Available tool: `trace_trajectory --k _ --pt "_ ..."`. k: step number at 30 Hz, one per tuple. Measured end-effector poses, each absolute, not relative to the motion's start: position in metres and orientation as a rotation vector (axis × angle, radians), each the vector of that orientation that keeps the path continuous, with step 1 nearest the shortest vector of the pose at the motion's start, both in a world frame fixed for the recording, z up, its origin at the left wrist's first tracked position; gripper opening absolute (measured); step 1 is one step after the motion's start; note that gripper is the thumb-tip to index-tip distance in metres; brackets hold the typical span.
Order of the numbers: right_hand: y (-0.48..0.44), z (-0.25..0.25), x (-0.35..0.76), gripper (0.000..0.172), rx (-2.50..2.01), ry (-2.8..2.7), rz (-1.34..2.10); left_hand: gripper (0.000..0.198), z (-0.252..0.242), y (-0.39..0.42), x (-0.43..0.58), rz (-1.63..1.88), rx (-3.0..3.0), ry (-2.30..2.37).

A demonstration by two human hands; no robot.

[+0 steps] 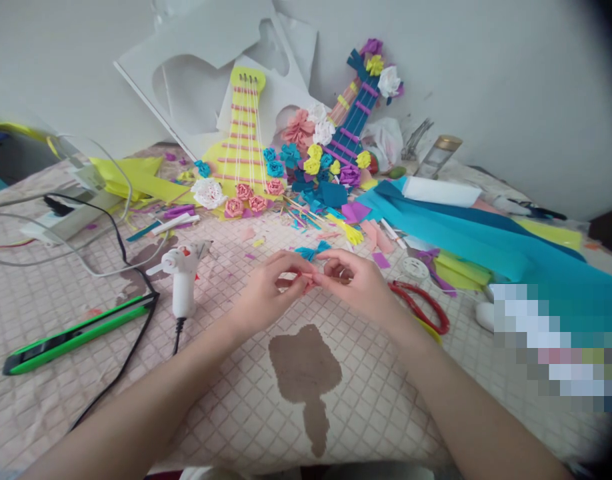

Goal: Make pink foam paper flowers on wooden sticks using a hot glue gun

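Over the middle of the table my left hand (271,288) and my right hand (361,283) meet at the fingertips. Both are closed in a pinch on a small piece of pink crepe paper (310,280), mostly covered by the fingers. A thin brownish strip shows beneath the right fingers; I cannot tell what it is. Just beyond the fingertips lies a blue paper bow-like piece (313,251). Red-handled scissors (426,307) rest beside my right wrist. Left of my left hand, a white glue gun (183,280) stands upright.
A green utility knife (81,333) and black cable lie at the left. A yellow paper guitar (243,133) and a blue one (353,127) lean at the back among paper flowers and scraps. Blue crepe paper (446,227) spreads across the right. A brown patch (306,363) marks the tablecloth.
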State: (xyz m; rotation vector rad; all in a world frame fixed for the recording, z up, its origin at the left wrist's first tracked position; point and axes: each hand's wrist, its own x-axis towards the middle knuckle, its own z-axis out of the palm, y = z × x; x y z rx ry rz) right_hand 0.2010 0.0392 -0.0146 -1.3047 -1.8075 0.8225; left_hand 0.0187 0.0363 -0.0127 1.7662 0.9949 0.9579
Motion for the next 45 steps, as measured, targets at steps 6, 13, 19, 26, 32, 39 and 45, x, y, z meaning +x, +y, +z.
trace_trajectory --k 6,13,19,26,32,39,45 --pt "0.040 -0.014 0.202 0.026 -1.322 -1.803 0.854 0.015 -0.009 0.038 0.019 0.965 1.697 1.029" --pt "0.039 -0.014 0.201 0.023 -1.357 -1.805 0.816 0.016 -0.010 0.037 0.021 1.012 1.496 1.031" --pt "0.039 -0.012 0.200 0.025 -1.371 -1.777 0.861 0.037 -0.009 0.039 0.022 0.982 1.319 0.990" --pt "0.040 -0.014 0.199 0.023 -1.360 -1.750 0.866 0.039 -0.010 0.038 0.023 0.923 1.285 0.978" --pt "0.039 -0.015 0.198 0.027 -1.370 -1.754 0.898 0.037 -0.010 0.038 0.024 0.927 1.329 0.967" --pt "0.041 -0.016 0.199 0.030 -1.330 -1.808 0.920 0.034 -0.015 0.036 0.023 1.004 1.669 1.086" --pt "0.042 -0.015 0.200 0.038 -1.299 -1.740 1.100 0.029 0.006 0.021 0.021 1.174 1.876 1.228"
